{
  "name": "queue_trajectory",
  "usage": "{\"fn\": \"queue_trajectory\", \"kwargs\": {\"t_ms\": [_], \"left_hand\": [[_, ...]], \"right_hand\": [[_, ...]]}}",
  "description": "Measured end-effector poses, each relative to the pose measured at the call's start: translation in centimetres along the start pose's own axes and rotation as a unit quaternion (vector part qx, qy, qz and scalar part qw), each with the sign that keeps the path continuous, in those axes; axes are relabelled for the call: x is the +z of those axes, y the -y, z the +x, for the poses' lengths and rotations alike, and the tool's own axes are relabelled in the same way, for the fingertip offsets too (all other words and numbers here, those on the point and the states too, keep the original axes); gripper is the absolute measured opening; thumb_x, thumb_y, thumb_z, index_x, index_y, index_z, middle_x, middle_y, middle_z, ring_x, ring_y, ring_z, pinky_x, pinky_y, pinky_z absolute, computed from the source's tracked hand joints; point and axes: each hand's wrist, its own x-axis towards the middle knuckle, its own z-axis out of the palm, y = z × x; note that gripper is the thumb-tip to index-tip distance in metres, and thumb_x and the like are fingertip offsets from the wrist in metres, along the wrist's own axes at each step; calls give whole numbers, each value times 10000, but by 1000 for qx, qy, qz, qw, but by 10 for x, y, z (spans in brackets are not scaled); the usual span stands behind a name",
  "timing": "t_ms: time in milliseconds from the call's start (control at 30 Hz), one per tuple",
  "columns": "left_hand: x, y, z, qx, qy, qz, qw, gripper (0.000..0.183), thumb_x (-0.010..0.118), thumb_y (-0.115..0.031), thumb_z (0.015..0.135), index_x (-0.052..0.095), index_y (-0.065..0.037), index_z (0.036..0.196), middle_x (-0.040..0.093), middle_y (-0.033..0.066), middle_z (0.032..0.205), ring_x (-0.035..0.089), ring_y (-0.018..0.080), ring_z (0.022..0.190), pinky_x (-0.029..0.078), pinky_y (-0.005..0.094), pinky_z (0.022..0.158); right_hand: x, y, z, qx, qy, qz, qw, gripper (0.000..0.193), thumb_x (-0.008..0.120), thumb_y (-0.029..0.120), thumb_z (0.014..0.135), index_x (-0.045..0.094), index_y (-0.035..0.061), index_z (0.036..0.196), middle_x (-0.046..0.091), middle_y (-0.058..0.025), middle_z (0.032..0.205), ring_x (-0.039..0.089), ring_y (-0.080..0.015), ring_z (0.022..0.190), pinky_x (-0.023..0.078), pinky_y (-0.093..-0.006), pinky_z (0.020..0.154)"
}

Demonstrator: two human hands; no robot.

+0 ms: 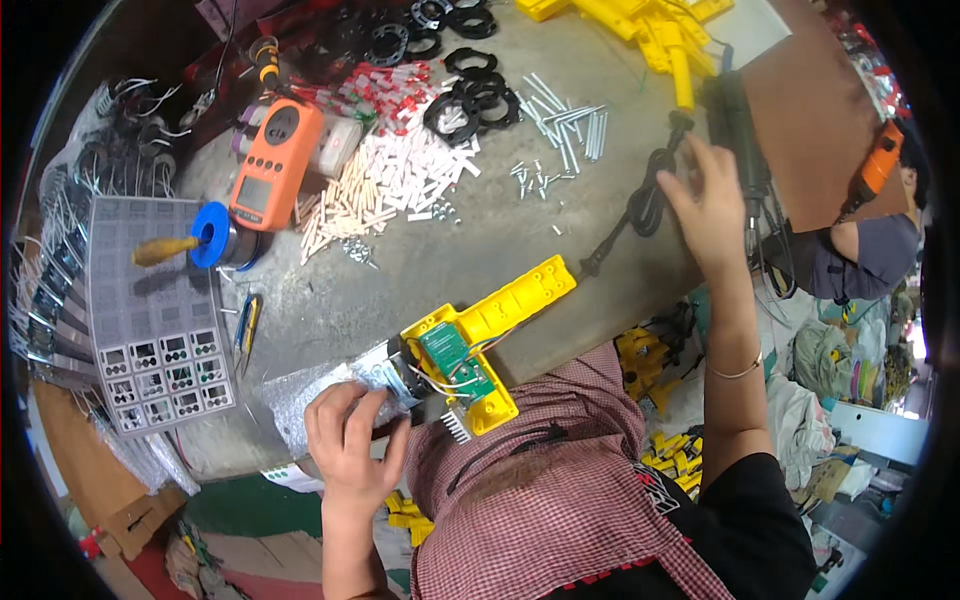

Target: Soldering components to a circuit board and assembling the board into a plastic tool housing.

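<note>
A yellow plastic tool-housing half [520, 297] lies at the table's near edge, with a green circuit board [452, 352] and loose wires inside it. A silver-and-black barrel [393, 371] sticks out of its left end. My left hand [350, 435] curls its fingers over that barrel, thumb on the near side; part of the grip is hidden. Away to the right, my right hand [708, 200] is raised with thumb and fingers apart, holding nothing. Just left of it lies a coiled black power cord [650, 195].
Piles of white and tan tubes [410, 165], screws [570, 120] and black rings [470, 105] cover the far table. An orange multimeter [275, 165], a blue solder spool [212, 236], tweezers [247, 325] and a parts tray [150, 300] stand left. Yellow housings [640, 25] lie far right. Another person [870, 260] sits at right.
</note>
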Motion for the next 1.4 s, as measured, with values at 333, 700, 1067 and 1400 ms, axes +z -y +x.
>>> {"fn": "queue_trajectory", "kwargs": {"t_ms": [333, 700, 1067, 1400], "left_hand": [[15, -74, 6, -43, 21, -60, 997, 390, 720, -30, 717, 643, 26, 1096, 662, 178, 1093, 633, 327, 937, 516, 409, 825], [14, -88, 13, 3, 51, 22, 998, 333, 736, -17, 697, 664, 22, 1020, 650, 175, 1109, 649, 331, 975, 533, 387, 797], [21, -96, 8, -20, 64, 36, 997, 395, 721, -9, 693, 619, 31, 1072, 624, 183, 1126, 643, 337, 1009, 513, 400, 788], [22, -91, 9, 2, 61, 65, 996, 297, 613, -82, 787, 640, 45, 1055, 640, 213, 1110, 653, 309, 1014, 521, 355, 782]], "right_hand": [[30, 98, -20, -306, 262, 218, 889, 160, 658, 185, 864, 651, 61, 964, 612, -106, 905, 600, -305, 871, 488, -407, 761], [16, 101, -42, -265, 345, 206, 877, 131, 614, 198, 889, 607, 71, 861, 543, -88, 802, 571, -293, 790, 476, -404, 701], [25, 122, -40, -321, 314, 227, 864, 94, 625, 168, 846, 601, 78, 832, 547, -68, 799, 580, -269, 775, 487, -393, 678], [23, 143, -43, -395, 290, 328, 808, 102, 651, 165, 750, 650, 98, 828, 563, -56, 905, 562, -247, 918, 480, -376, 760]]}}
